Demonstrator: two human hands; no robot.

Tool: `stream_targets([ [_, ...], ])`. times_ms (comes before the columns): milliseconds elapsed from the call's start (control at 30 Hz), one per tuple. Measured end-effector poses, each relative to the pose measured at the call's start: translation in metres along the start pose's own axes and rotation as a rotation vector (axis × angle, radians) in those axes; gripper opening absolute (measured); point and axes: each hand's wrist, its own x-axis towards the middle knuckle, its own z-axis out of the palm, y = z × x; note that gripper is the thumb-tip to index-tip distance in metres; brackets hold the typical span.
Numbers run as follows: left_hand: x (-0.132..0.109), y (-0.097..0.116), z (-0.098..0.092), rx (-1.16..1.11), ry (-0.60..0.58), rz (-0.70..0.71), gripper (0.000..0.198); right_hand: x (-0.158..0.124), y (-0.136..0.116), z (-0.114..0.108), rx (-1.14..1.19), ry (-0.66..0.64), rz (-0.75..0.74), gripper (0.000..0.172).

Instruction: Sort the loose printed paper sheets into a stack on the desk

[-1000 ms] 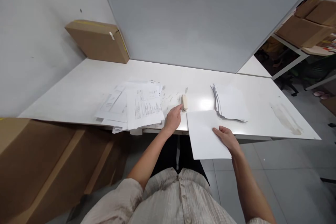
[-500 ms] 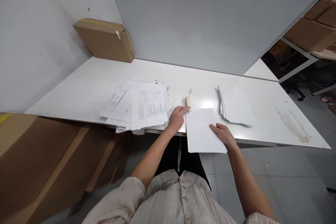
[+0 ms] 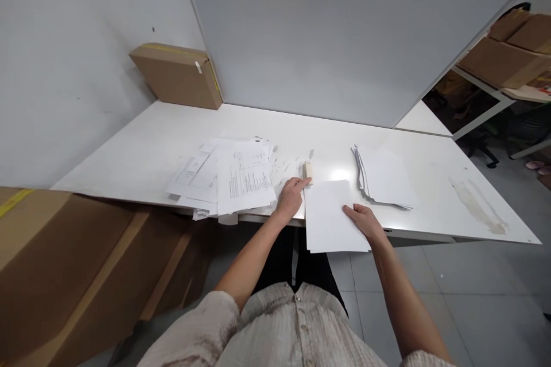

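Note:
A small beige stapler [image 3: 308, 168] lies on the white table at the upper left corner of a few stacked white sheets [image 3: 327, 218]. My left hand [image 3: 290, 199] is beside it, one finger extended onto the stapler's near end and the other fingers curled. My right hand [image 3: 364, 219] grips the right edge of the sheets, thumb on top and fingers underneath. The lower part of the sheets sticks out past the table's front edge. Whether the stapler's jaw is around the paper corner I cannot tell.
Left of my hands lies a loose pile of printed papers [image 3: 245, 178]; to the right, a stack of white sheets [image 3: 385, 175] with curled left edges. A cardboard box [image 3: 178, 77] stands at the back left. A whiteboard panel [image 3: 310, 40] rises behind the table [image 3: 434, 183].
The view has shifted slightly. My left finger stays on the stapler, and my right hand keeps its grip on the sheets with hardly any movement.

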Motion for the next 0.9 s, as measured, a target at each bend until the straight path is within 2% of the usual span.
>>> stream_targets([
  [367, 0.0003, 0.0028, -0.0013, 0.049, -0.01, -0.001, 0.059, -0.0001, 0.0001, -0.0009, 0.02, -0.026, 0.007, 0.036],
  [633, 0.0005, 0.0034, -0.0035, 0.086, -0.017, 0.087, 0.055, -0.0019, -0.0033, 0.0019, 0.091, -0.027, 0.022, 0.036],
  [900, 0.0014, 0.0044, -0.0037, 0.068, -0.008, 0.085, 0.054, -0.0025, -0.0051, 0.0035, 0.089, -0.025, -0.007, 0.033],
])
